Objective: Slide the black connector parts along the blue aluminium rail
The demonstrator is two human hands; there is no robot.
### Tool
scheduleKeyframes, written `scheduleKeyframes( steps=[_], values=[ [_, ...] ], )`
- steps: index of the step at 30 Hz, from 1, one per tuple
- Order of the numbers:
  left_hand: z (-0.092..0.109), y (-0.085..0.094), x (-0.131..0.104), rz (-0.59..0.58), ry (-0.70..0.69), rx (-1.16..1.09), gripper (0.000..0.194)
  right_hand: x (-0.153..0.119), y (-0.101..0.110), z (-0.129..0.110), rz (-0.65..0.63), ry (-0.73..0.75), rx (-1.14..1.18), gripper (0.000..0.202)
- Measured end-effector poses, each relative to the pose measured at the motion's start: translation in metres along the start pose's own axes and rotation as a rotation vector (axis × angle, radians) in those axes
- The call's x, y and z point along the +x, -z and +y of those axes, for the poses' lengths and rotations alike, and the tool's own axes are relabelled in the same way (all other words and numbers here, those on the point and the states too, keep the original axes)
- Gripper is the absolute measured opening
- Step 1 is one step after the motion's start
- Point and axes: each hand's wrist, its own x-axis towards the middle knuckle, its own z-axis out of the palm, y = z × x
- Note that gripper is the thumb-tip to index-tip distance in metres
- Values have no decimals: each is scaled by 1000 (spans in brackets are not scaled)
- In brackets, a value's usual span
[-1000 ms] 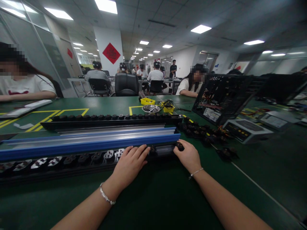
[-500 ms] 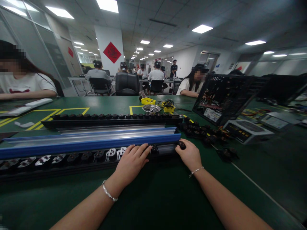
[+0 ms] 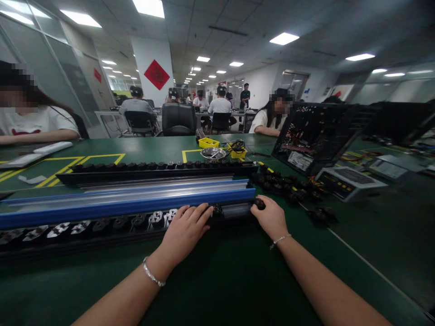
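Observation:
A long black channel [image 3: 102, 244] lies across the table with a row of power socket modules [image 3: 102, 225] set in it. Across the modules near its right part lies my left hand [image 3: 186, 227], palm down, fingers stretched out; it covers some of them. At the channel's right end, my right hand [image 3: 273, 217] pinches a small black socket module [image 3: 260, 204] between thumb and fingers, and part of the module is hidden. Between the two hands a bare stretch of the channel shows. Right behind it runs a blue-edged metal profile [image 3: 136, 202].
Another black channel with modules [image 3: 163, 168] lies farther back. Loose black modules [image 3: 282, 184] are heaped at the right, near a power supply [image 3: 351, 183] and an open computer case [image 3: 316, 136]. Yellow bins [image 3: 208, 143] and a metal dish [image 3: 213, 153] stand behind. Co-workers sit across the table.
My right hand has shifted very slightly right, still pinching the black socket module. My left hand stays on the row. The whole view has drifted a little.

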Motion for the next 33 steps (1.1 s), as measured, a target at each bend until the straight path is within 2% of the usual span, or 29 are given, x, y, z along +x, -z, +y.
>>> scheduleKeyframes(
  steps=[7,14,33],
  values=[
    [0,2,0,7,3,-4,46,1,3,-1,-16,-33,-17,37],
    [0,3,1,5,7,-7,45,2,7,-1,-67,-161,-52,39],
    [0,2,0,-1,0,-2,46,6,6,6,-64,-186,-38,40]
  ],
)
